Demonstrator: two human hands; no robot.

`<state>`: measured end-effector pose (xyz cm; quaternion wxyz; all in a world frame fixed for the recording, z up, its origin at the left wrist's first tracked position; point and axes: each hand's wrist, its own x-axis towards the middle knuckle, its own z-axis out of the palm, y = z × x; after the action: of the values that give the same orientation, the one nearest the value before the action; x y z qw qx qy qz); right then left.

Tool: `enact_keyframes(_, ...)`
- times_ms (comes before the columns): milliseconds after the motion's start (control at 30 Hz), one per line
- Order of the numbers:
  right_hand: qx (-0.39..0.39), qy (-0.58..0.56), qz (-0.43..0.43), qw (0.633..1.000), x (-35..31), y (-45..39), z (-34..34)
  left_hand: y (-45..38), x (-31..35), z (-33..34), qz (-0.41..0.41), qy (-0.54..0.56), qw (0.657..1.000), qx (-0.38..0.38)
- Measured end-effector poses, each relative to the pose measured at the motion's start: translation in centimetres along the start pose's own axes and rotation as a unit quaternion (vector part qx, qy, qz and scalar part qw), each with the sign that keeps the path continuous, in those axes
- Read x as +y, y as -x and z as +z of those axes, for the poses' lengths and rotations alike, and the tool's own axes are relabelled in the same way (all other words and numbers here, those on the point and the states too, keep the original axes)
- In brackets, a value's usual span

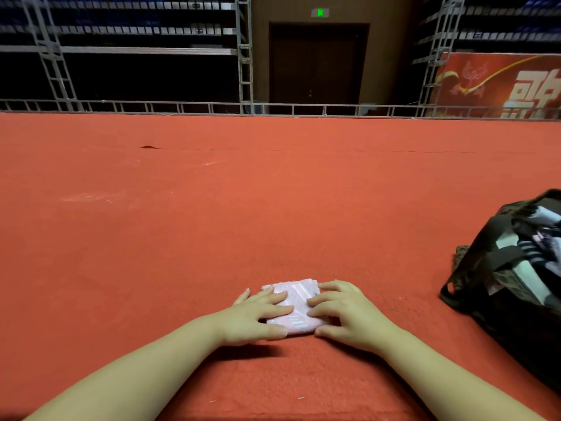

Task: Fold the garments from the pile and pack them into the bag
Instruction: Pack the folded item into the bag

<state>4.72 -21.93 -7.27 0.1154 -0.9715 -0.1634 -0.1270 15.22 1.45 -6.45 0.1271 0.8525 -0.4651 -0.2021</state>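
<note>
A small folded pink garment (296,299) with pale stripes lies flat on the red carpet (243,208) just in front of me. My left hand (258,316) lies on its left half with the fingers spread flat. My right hand (343,311) presses its right half, fingers slightly bent on top of the cloth. Neither hand curls round it. A dark camouflage bag (485,287) stands open at the right edge, with several folded garments (534,247) inside it. No pile of garments is in view.
Red carpet stretches far ahead to a low metal railing (273,109). Behind the railing stand grey scaffold frames (244,56), a dark double door (317,62) and a red banner (501,83) at the right.
</note>
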Motion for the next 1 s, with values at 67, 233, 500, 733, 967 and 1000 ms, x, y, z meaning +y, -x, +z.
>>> enact_keyframes(67,0.001,0.013,0.016,1.0,-0.6,-0.6,0.1,-0.1,0.3,0.0,-0.003,0.028,1.0,0.004)
enact_keyframes(233,-0.006,-0.086,0.095,0.992,-2.1,-1.5,-0.5,1.1,1.0,1.1,-0.013,0.123,0.99,0.069)
enact_keyframes(500,0.01,-0.356,0.176,0.918,-4.0,0.6,-0.5,0.9,1.0,2.6,-0.033,0.194,0.959,0.204)
enact_keyframes(733,0.127,-0.403,0.281,0.862,-3.9,0.6,1.5,-0.3,2.3,2.9,-0.087,0.25,0.899,0.348)
enact_keyframes(967,0.09,-0.089,0.401,0.907,-3.5,-1.2,1.8,-2.0,2.5,2.4,-0.251,0.061,0.915,0.31)
enact_keyframes(1000,0.058,-0.046,0.409,0.909,-3.6,-1.1,1.7,-2.1,2.6,2.4,-0.269,0.05,0.921,0.276)
